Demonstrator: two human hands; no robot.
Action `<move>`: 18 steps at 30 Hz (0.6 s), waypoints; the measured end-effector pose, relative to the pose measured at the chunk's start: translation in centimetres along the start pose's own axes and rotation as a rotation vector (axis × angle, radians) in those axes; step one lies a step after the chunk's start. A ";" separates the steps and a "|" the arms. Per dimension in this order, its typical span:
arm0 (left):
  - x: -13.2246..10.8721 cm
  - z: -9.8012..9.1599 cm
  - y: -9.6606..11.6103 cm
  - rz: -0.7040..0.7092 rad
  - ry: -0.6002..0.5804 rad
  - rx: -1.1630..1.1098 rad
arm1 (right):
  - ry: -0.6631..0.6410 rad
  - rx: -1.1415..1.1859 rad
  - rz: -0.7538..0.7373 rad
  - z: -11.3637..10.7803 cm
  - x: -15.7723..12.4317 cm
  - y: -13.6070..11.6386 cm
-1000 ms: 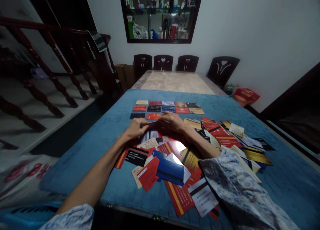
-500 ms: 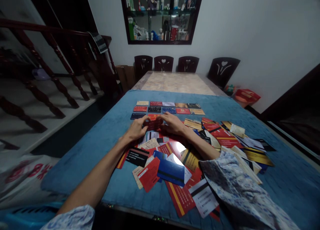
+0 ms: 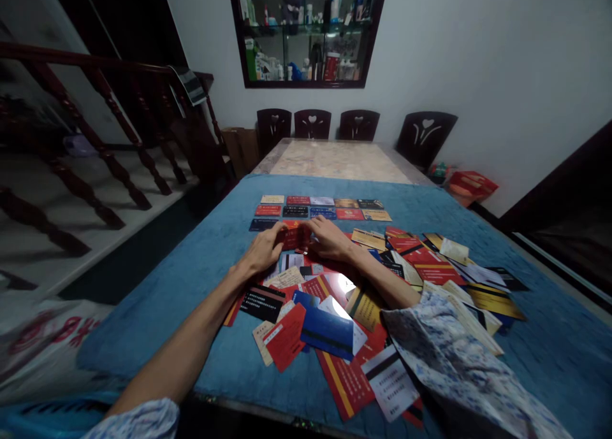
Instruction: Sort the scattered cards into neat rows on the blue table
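Note:
Between my two hands is a red card (image 3: 291, 238), tilted over the blue cloth. My left hand (image 3: 265, 246) pinches its left side, and my right hand (image 3: 329, 238) has its fingers curled at the right side. Beyond them, cards lie in rows, among them a black card (image 3: 295, 211) and a red card (image 3: 350, 214). A dark blue card (image 3: 262, 225) lies just left of my left fingertips. Nearer my body, overlapping cards are strewn about, with a blue card (image 3: 327, 332) and a white card (image 3: 389, 383) on top.
More loose cards, including a gold card (image 3: 495, 301), spread at the right on the blue cloth (image 3: 191, 254). Bare marble tabletop (image 3: 339, 158) shows at the far end, with chairs (image 3: 359, 125) behind. A white bag (image 3: 48, 337) and a blue basket (image 3: 57, 420) stand lower left.
Both hands stay in nearly the same place, and the red card between them has tilted slightly, showing more of its face. The view has shifted a little.

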State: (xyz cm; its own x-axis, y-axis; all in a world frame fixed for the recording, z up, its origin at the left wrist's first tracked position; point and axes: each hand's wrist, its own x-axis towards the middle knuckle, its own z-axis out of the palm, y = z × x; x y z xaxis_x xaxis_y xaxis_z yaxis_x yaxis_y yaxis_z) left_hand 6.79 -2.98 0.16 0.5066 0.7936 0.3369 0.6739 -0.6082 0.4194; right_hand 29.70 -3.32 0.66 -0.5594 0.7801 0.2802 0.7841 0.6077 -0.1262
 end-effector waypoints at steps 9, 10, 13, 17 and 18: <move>0.1 0.4 -0.6 0.023 0.028 -0.053 | 0.010 -0.082 0.011 -0.4 -0.3 -0.1; 0.2 0.4 -0.7 0.026 0.031 -0.056 | 0.016 -0.085 0.009 -0.4 -0.2 -0.1; 0.2 0.7 -1.0 0.044 0.028 -0.060 | -0.001 -0.107 0.020 -0.5 -0.1 -0.1; 0.2 1.0 -1.3 0.054 0.017 -0.035 | -0.026 -0.127 0.041 -0.7 -0.1 -0.1; 0.2 1.0 -1.4 0.054 0.017 -0.026 | -0.024 -0.128 0.044 -0.7 -0.1 -0.1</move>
State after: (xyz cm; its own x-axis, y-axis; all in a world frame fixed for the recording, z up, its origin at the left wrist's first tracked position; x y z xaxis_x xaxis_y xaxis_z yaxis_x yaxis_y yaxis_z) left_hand 6.53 -1.94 -1.19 0.5328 0.7593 0.3736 0.6317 -0.6506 0.4215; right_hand 29.90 -3.51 1.33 -0.5292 0.8096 0.2541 0.8347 0.5505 -0.0154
